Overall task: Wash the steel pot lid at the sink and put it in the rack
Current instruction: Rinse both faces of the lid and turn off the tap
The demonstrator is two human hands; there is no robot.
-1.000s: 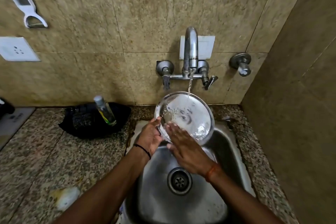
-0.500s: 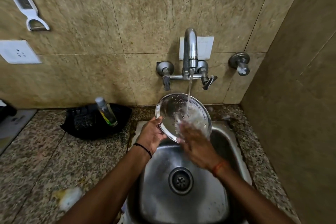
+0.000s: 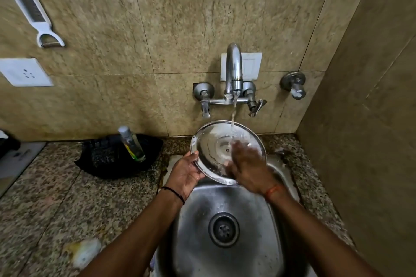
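A: Water [image 3: 233, 117] is running from the tap [image 3: 234, 69] onto the steel pot lid [image 3: 211, 144], which is being held tilted over the far end of the sink [image 3: 202, 231].

B: How are the hands sitting?

A: The left hand [image 3: 185, 174] is gripping the lid's near-left rim, thumb on the face and fingers curled behind. The right hand [image 3: 246, 168] is lying flat and spread against the lid's face, blurred, fingertips just under the stream.

B: Anything in the sink basin?

A: Below the wrists it is showing only its drain [image 3: 224, 229] and a wet sheen; whether water is pooling, I cannot tell.

B: And off to the side?

A: Left of the left hand, on the speckled surface [image 3: 45, 198], a black tray [image 3: 117, 157] is holding a clear bottle [image 3: 131, 144] leaning inside it. Nearer, beside the left forearm, a pale blurred lump [image 3: 86, 252] is lying on the surface.
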